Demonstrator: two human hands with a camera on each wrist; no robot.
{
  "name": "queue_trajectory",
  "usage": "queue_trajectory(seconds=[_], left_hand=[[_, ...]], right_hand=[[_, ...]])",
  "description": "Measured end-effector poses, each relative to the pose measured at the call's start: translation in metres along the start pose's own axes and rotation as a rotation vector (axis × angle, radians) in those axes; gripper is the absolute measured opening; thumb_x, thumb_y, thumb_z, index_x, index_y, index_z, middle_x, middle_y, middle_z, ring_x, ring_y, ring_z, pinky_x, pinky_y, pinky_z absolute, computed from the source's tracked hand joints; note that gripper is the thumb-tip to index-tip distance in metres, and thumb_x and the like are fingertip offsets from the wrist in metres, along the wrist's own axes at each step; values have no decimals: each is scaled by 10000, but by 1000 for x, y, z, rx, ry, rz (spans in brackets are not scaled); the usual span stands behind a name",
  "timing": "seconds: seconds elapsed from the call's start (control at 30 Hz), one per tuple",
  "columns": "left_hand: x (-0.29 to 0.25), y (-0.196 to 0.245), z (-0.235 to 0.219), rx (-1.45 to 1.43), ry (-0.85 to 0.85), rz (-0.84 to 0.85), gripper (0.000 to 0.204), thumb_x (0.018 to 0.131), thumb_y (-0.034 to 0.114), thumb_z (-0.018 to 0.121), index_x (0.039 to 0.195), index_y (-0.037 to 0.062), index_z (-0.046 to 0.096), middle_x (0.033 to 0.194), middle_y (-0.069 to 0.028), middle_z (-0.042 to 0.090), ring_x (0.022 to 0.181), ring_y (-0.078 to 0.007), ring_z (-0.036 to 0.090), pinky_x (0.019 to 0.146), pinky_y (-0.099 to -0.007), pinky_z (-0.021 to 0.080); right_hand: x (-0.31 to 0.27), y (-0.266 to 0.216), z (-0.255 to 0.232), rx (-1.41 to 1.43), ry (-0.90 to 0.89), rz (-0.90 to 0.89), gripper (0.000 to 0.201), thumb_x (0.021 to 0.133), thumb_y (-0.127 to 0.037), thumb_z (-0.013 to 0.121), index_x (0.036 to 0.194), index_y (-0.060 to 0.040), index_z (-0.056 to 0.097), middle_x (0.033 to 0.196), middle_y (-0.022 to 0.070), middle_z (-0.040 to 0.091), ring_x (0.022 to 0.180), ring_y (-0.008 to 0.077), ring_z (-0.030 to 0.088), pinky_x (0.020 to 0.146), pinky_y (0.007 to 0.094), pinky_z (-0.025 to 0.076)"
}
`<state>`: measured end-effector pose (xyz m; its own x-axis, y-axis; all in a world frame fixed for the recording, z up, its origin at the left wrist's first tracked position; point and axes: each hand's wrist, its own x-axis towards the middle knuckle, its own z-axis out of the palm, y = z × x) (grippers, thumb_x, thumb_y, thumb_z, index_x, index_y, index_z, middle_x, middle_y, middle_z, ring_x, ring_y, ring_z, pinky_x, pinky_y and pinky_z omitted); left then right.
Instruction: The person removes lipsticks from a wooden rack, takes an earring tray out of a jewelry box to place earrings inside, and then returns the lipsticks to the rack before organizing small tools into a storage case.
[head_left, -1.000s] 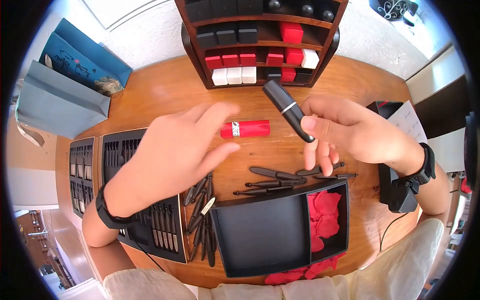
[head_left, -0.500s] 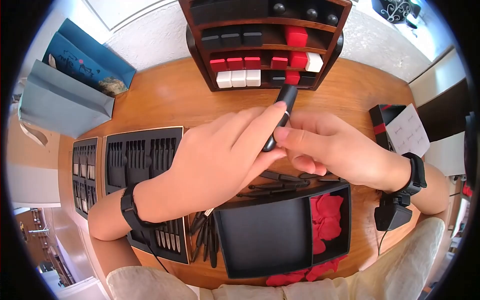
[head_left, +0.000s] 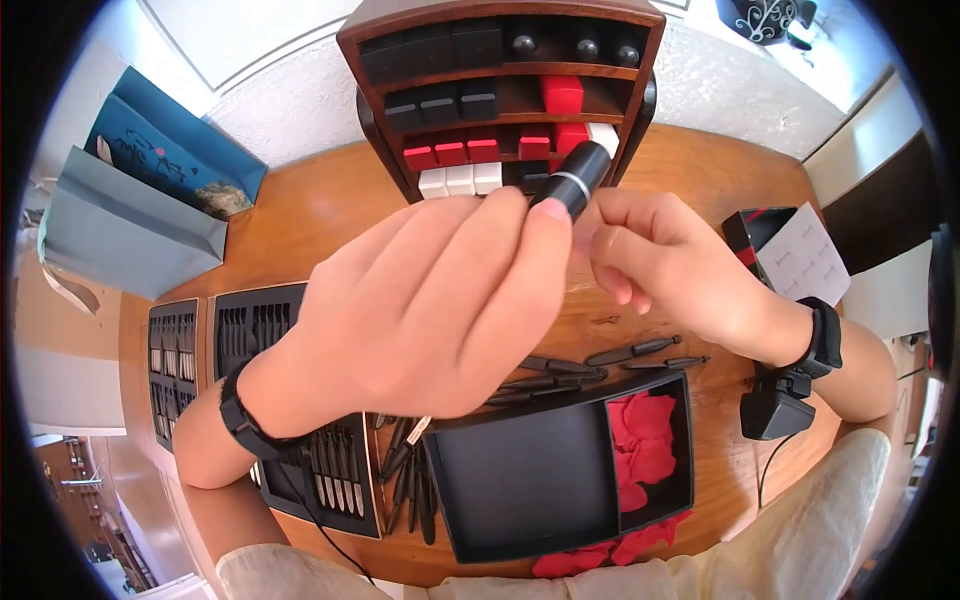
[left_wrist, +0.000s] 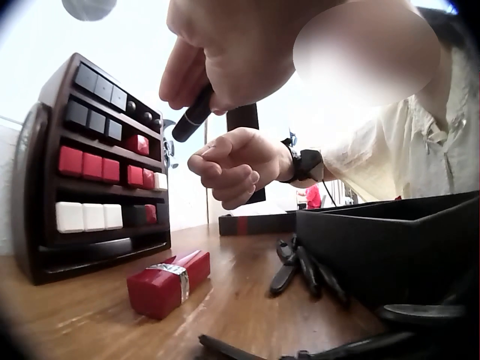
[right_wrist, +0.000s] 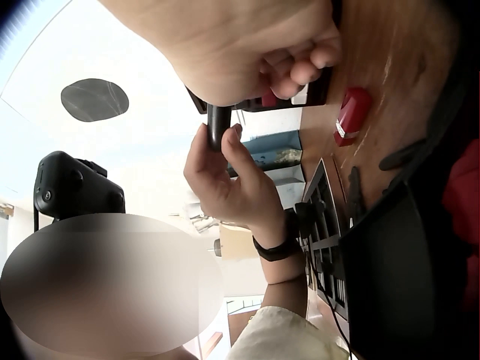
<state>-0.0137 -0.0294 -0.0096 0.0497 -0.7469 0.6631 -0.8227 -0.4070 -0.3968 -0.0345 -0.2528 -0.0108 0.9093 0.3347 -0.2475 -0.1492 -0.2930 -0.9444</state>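
Observation:
A black tube with a silver ring (head_left: 573,187) is pinched in my left hand (head_left: 430,300), its far end pointing up toward the shelf. Close beside it, my right hand (head_left: 680,265) has curled fingers, and nothing shows in them. In the left wrist view the tube (left_wrist: 195,114) points down from my left hand (left_wrist: 232,52), apart from my right hand (left_wrist: 241,166). A red tube with a silver patterned band (left_wrist: 169,285) lies on the table; my left hand hides it in the head view.
A wooden shelf (head_left: 500,71) with black, red and white blocks stands at the back. In front are a black box (head_left: 530,480) with red petals, slim dark pieces (head_left: 635,352) and black trays (head_left: 340,470). Bags (head_left: 150,230) stand left, a small box (head_left: 745,235) right.
The black tube has passed from my right hand to my left, which moved in from the left. My right hand has let go and curled its fingers. The view has tilted upward slightly.

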Motion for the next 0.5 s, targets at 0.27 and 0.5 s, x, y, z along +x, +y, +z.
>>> queue_trajectory(seconds=[0.27, 0.5], left_hand=[[17, -7, 35, 193, 95, 84, 295, 797, 137, 764, 1008, -39, 657, 825, -92, 617, 673, -197, 619, 561, -259, 522], [21, -4, 37, 235, 41, 85, 268, 796, 123, 750, 992, -36, 658, 765, -73, 596, 629, -174, 585, 515, -237, 482]], right_hand=[[5, 4, -4, 140, 97, -106, 212, 963, -161, 452, 940, -22, 609, 641, -4, 514, 581, 75, 470, 533, 232, 389], [13, 10, -8, 306, 68, -239, 304, 1013, -277, 448, 904, -39, 602, 630, 2, 529, 561, 76, 472, 526, 223, 387]])
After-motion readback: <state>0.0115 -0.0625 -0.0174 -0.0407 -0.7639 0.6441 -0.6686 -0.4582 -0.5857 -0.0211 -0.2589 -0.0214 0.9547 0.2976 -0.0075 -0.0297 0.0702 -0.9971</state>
